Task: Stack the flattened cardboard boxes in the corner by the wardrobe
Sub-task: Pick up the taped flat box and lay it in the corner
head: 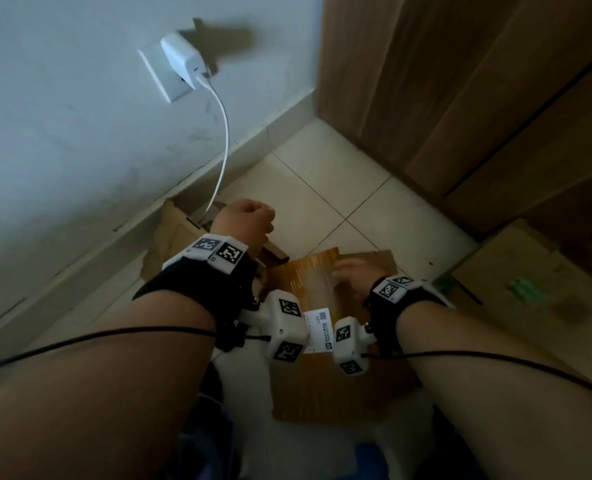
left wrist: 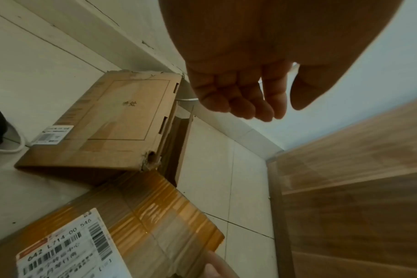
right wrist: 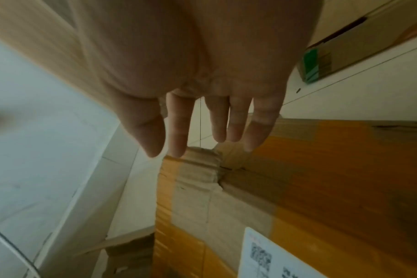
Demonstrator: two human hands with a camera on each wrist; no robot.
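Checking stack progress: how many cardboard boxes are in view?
3: taped box under the right hand; plain box along the baseboard; green-marked box by the wardrobe. More may be hidden.

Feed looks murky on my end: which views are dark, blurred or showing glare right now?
Head view: dim overall, the charger throws a hard shadow on the wall, the edges bend. Left wrist view: sharp, glare streaks on the taped box, the left hand backlit and dark. Right wrist view: soft with motion blur, worst at the left edge; the right hand is hazy.
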